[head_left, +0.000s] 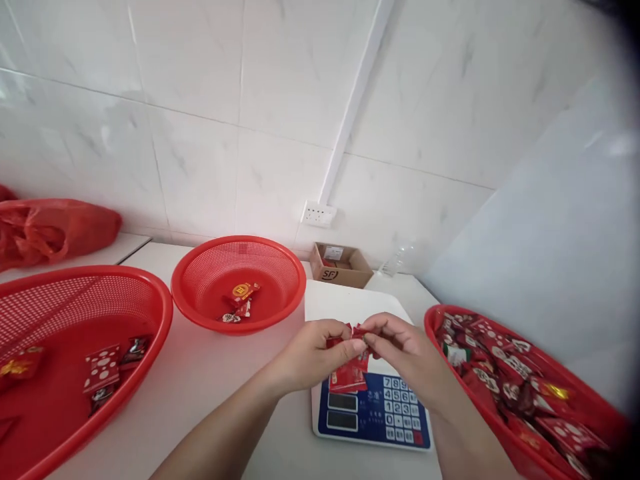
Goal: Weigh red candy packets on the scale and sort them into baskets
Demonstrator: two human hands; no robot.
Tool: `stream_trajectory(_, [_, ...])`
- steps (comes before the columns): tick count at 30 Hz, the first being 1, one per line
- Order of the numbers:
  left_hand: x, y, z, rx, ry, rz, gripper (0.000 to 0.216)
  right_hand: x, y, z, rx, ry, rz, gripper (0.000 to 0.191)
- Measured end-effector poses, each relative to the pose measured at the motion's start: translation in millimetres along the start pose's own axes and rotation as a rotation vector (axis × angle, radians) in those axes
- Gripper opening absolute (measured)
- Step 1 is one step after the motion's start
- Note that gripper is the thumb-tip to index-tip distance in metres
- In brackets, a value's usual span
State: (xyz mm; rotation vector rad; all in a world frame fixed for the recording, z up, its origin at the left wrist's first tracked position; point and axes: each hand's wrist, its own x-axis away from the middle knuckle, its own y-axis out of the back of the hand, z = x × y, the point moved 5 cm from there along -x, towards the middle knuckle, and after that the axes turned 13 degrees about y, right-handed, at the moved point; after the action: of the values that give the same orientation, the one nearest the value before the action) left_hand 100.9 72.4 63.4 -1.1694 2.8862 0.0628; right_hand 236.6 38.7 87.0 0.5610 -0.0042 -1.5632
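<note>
My left hand (313, 353) and my right hand (400, 350) meet above a white and blue electronic scale (373, 407). Both pinch a small bunch of red candy packets (350, 373) between their fingertips, the packets hanging down over the scale's keypad. A red basket (595, 400) full of several red wrapped candies sits just right of my right hand. A round red mesh basket (200, 313) with a few candies stands behind and left of my left hand.
A large red basket (150, 347) at the left holds a few packets. A red plastic bag (50, 230) lies at the far left. A small open cardboard box (340, 265) and a wall socket (319, 214) are by the tiled wall.
</note>
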Motion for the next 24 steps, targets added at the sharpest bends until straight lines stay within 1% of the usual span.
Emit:
stream_trajectory(2, [1,-10,1,0.016,0.032,0.038,0.037,10,-3,4,0.058,0.019,0.021,0.02])
stream_trajectory(4, [1,-17,5,0.03,0.058,0.071,0.037,17,-3,5,0.079,0.033,0.006,0.022])
stream_trajectory(5, [0,-19,7,0.042,0.053,0.055,0.037,20,-2,4,0.088,0.031,-0.008,0.024])
stream_trajectory(9, [-2,-17,12,0.136,-0.014,-0.122,0.034,31,-3,-6,0.152,0.009,-0.048,0.032])
stream_trajectory(11, [-2,-19,13,0.127,-0.016,-0.133,0.032,34,-3,-9,0.197,0.029,-0.066,0.032])
stream_trajectory(13, [-1,-19,13,0.079,0.0,-0.117,0.031,37,-4,-9,0.228,0.044,-0.068,0.031])
stream_trajectory(15, [1,-19,12,0.038,0.027,-0.08,0.03,39,-5,-7,0.257,0.041,-0.039,0.031])
stream_trajectory(19, [3,-19,11,-0.058,0.061,0.056,0.033,41,-3,0,0.315,0.009,0.013,0.03])
stream_trajectory(21, [3,-20,12,-0.077,0.074,0.089,0.036,42,-2,1,0.298,0.005,-0.001,0.031])
stream_trajectory(24, [2,-23,14,-0.029,0.095,0.078,0.036,42,0,-4,0.233,-0.012,-0.053,0.033])
